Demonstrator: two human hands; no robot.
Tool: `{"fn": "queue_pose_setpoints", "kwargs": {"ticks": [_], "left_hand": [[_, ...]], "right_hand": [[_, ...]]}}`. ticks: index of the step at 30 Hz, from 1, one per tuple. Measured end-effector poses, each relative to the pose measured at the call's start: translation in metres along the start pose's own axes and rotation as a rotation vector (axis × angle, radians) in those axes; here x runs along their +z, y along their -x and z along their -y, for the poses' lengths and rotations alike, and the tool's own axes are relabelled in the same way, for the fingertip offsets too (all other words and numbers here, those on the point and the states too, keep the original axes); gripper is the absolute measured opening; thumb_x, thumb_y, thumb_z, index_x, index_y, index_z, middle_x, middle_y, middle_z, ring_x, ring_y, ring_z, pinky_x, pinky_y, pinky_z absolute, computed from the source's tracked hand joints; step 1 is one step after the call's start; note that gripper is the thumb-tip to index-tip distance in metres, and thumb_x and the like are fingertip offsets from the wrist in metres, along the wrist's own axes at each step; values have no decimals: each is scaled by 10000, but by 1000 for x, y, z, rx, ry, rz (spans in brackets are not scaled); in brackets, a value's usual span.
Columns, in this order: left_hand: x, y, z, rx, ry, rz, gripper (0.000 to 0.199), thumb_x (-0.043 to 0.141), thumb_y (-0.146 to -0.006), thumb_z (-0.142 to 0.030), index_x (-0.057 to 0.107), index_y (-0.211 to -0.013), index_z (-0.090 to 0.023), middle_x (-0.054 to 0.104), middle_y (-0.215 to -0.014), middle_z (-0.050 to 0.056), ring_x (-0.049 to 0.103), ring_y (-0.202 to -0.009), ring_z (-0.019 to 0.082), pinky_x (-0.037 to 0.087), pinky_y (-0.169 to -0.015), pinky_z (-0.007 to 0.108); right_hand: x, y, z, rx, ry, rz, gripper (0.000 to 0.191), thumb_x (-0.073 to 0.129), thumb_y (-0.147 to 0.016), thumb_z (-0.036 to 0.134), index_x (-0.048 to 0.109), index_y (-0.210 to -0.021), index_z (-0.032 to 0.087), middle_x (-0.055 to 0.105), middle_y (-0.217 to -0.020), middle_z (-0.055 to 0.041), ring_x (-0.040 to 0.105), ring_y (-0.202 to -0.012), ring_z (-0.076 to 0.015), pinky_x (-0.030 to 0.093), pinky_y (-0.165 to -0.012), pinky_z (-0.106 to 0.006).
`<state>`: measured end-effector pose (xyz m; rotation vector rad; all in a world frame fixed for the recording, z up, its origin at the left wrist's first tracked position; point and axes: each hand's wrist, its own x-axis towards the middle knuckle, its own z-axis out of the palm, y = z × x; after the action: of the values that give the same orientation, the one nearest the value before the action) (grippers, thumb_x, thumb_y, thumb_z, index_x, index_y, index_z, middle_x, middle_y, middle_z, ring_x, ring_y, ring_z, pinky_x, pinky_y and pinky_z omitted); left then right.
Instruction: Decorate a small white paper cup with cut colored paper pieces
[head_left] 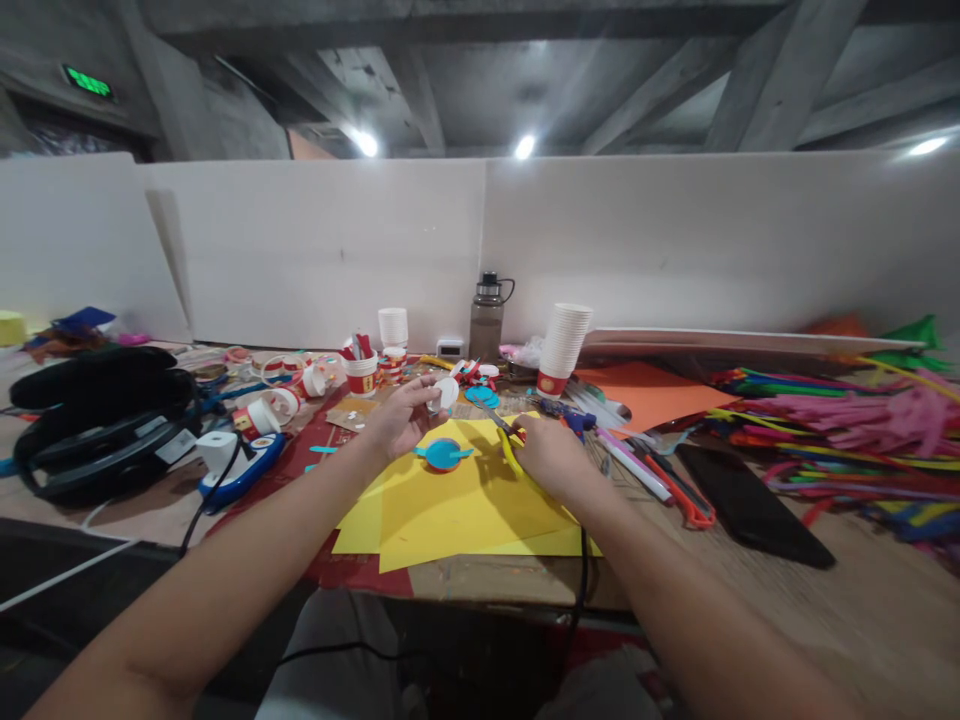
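Note:
Between the fingertips of my left hand (pixel 409 415) is a small white paper disc (pixel 445 394), held up above the yellow paper. My right hand (pixel 546 452) is closed on the handles of yellow scissors (pixel 513 456), whose blades point up and left, apart from the disc. A blue round piece with strips out to both sides (pixel 443 454) lies on the yellow sheets (pixel 450 520), between my hands. Just beyond the scissor blades sit several blue discs (pixel 481 397).
A dark bottle (pixel 486 325) and stacked paper cups (pixel 565 345) stand at the back. Orange paper (pixel 652 392), a black phone (pixel 754 505) and pipe cleaners (pixel 862 420) lie right. Headphones (pixel 105 430) and a blue-white holder (pixel 244 475) are left.

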<state>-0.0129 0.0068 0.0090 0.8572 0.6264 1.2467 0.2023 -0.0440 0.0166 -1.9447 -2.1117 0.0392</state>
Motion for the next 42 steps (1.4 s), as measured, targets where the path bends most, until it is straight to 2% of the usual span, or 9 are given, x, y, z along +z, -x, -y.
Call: {"fn": "queue_pose_setpoints", "kwargs": {"ticks": [6,10,14,20,24,30,35,38,42], "left_hand": [[-4,-1,4,38,-114,17,378,769,-651,-151,586,-980,-183,655,-820,-12,622,-652,101,552,-540,222],[-9,-5,6,58,-206,-26,294,778,-658,-216,605,-888,-161,662,-807,4,616,-676,102,518,-555,205],[-10,-7,6,107,-193,-45,235,775,-650,-201,597,-791,-140,639,-735,-2,591,-639,77,433,-516,154],[-8,-8,-3,123,-109,-53,243,723,-649,-104,612,-862,-137,663,-808,14,602,-648,92,460,-512,180],[-10,-10,-11,108,-66,-62,267,683,-643,-77,610,-893,-138,673,-817,25,610,-660,108,499,-529,205],[-16,-13,-16,98,-50,-95,211,684,-630,-111,576,-807,-148,658,-707,7,592,-579,100,457,-478,194],[-19,-15,-13,93,-62,-31,225,751,-622,-138,603,-791,-135,639,-671,-1,564,-531,74,381,-427,163],[-18,-15,-11,76,-71,24,246,798,-616,-157,635,-794,-114,623,-651,-1,563,-529,71,401,-440,162],[-15,-13,-7,30,-93,120,265,821,-634,-177,675,-843,-102,658,-713,27,592,-568,76,449,-479,159]], "right_hand": [[4,0,1,-67,159,75,320,561,-812,231,658,-1102,134,716,-1024,-180,682,-938,-298,462,-715,-325],[5,3,5,-103,197,99,286,532,-841,199,690,-1058,101,705,-1013,-212,662,-975,-317,462,-785,-365],[3,7,11,-102,225,18,309,529,-884,288,699,-1067,105,672,-1065,-226,593,-1075,-374,441,-862,-453],[12,3,17,-309,-217,-77,437,599,-878,380,604,-1256,160,646,-1208,-125,575,-1125,-243,422,-971,-346],[22,-4,19,-352,-297,-29,568,664,-819,440,567,-1291,139,572,-1316,-143,490,-1233,-275,385,-1029,-391],[26,-15,41,-434,-139,90,779,729,-712,521,499,-1366,166,460,-1418,-176,403,-1288,-372,348,-1029,-502],[34,-18,61,-387,-61,169,648,671,-768,434,532,-1346,177,558,-1307,-194,474,-1230,-401,379,-967,-549],[40,-20,59,-353,-165,149,688,730,-711,452,553,-1330,209,574,-1306,-161,491,-1225,-388,382,-988,-541],[36,-26,46,-359,-574,39,674,725,-731,394,518,-1350,223,588,-1296,-121,548,-1175,-293,419,-1005,-468]]}}
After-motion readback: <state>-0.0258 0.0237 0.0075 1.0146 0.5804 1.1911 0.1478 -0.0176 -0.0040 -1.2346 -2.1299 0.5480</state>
